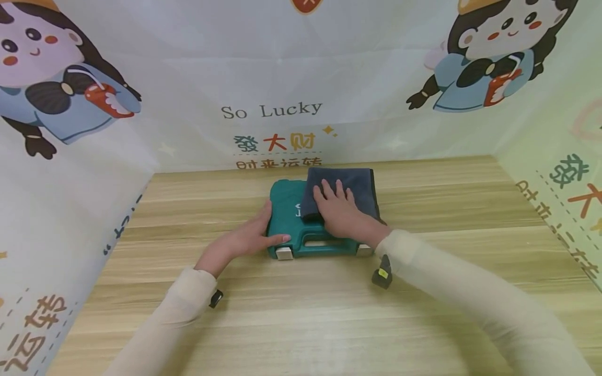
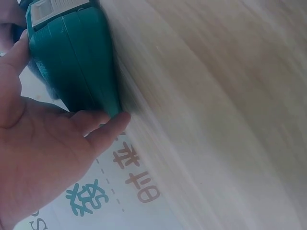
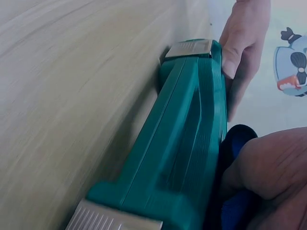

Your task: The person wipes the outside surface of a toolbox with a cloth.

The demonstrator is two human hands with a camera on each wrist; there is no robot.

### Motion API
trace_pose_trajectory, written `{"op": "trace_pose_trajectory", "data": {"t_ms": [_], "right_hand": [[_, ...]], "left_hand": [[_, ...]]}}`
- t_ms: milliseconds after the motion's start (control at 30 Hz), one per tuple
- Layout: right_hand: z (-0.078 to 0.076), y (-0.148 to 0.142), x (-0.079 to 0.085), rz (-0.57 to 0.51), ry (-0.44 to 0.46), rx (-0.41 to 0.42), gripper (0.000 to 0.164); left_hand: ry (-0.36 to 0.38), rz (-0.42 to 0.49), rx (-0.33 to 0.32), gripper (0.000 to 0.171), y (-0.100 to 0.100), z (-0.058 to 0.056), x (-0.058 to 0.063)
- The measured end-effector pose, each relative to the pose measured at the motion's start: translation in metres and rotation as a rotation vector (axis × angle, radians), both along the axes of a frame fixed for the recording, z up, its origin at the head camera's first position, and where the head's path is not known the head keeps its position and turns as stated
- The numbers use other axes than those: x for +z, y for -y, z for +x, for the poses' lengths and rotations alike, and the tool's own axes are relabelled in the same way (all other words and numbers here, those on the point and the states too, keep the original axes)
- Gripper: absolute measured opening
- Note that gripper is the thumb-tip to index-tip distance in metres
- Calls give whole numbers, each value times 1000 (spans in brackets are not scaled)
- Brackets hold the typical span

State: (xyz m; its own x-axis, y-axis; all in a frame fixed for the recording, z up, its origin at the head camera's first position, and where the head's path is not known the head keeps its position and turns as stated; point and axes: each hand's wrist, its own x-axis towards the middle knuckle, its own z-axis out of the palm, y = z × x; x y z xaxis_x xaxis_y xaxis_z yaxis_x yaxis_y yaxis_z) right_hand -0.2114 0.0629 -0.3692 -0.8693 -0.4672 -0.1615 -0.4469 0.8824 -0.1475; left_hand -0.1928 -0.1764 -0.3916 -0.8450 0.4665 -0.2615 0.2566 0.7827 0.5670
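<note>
A teal plastic carrying case (image 1: 285,209) lies flat on the table, its handle and pale latches facing the near side. Folded over the right part of its lid is a dark blue cloth (image 1: 359,185). My right hand (image 1: 342,213) presses on this cloth with fingers spread. At the case's left side, my left hand (image 1: 246,235) holds it, thumb over the near left corner and fingers along the side. The left wrist view shows the left hand's fingertips (image 2: 122,120) against the case's side (image 2: 81,57). The cloth and right hand hide much of the lid's right half.
The wood-grain table (image 1: 301,318) extends around the case. A printed fabric backdrop (image 1: 188,78) rises behind the table's far edge and along both sides. Small dark devices hang at both wrists, including one black piece (image 1: 382,272) at the right wrist.
</note>
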Motion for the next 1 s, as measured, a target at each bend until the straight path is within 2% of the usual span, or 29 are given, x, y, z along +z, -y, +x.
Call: {"op": "trace_pose_trajectory", "data": {"t_ms": [467, 767, 1000], "right_hand": [[-5, 31, -1, -49, -36, 204, 65], [-5, 31, -1, -86, -40, 301, 70], [-7, 26, -2, -109, -40, 369, 71]], "left_hand": [[-11, 28, -25, 104, 1, -3, 0], [-42, 81, -55, 100, 0, -3, -1], [-52, 90, -70, 102, 1, -3, -1]]}}
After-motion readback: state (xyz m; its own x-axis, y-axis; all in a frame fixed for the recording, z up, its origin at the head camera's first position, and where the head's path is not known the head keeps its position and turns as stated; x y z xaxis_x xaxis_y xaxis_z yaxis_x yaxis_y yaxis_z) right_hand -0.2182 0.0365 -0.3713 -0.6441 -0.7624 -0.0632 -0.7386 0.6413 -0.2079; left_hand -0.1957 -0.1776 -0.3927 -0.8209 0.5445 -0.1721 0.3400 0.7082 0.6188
